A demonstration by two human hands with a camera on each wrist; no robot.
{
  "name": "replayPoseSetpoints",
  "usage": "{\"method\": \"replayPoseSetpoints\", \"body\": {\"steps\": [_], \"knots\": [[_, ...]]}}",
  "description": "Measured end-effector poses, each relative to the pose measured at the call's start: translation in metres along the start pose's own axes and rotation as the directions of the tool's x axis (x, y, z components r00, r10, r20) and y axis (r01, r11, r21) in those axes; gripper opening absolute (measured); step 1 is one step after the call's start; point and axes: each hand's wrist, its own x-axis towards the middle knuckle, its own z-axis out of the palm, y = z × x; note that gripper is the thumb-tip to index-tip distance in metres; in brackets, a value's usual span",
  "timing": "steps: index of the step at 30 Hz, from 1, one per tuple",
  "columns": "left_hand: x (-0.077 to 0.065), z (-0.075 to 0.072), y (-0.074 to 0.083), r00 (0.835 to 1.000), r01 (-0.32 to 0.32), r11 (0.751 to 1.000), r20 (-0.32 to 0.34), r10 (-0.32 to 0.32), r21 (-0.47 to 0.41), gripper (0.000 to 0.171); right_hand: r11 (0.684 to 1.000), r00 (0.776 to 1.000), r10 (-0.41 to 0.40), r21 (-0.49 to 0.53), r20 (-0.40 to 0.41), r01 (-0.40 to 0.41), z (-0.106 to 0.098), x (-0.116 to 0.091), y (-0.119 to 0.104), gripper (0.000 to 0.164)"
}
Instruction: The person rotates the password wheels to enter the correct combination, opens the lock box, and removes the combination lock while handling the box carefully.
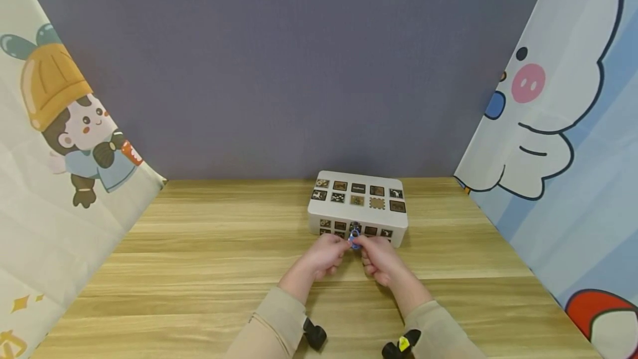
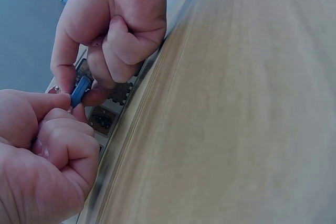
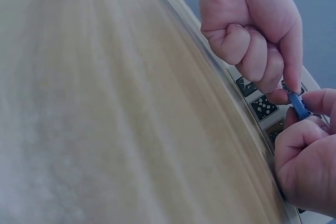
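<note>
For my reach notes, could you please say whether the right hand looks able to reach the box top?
Probably yes: nothing covers the box top, just beyond the right hand, though that hand pinches the lock.

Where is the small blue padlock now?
In the head view, the small blue padlock is below and slightly right of centre, at the front of the white rectangular box, pinched between the left hand and the right hand.

The left hand (image 1: 325, 255) and right hand (image 1: 380, 259) are hiding parts of the lock (image 2: 80, 91) and the front of the box (image 1: 358, 212); the head view's bottom edge is cropping both sleeves (image 1: 274, 320), and the lettering (image 1: 358, 188) is blurring beyond reading.
</note>
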Motion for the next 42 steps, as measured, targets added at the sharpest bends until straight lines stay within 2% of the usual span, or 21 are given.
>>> {"method": "replayPoseSetpoints", "body": {"steps": [14, 21, 42], "knots": [[0.001, 0.000, 0.000, 1.000, 0.003, 1.000, -0.008, -0.003, 0.020, 0.025, 0.992, 0.997, 0.071, 0.099, 0.040, -0.074, -0.014, -0.002, -0.005, 0.027], [0.000, 0.000, 0.000, 1.000, 0.000, 1.000, -0.013, 0.000, 0.003, 0.024, 0.992, 0.993, 0.076, 0.092, 0.090, -0.084, -0.019, -0.004, -0.009, 0.024], [0.001, -0.001, 0.000, 1.000, -0.001, 1.000, -0.018, 0.001, 0.004, 0.023, 0.995, 0.991, 0.075, 0.057, 0.113, -0.082, -0.022, -0.005, -0.010, 0.026]]}}
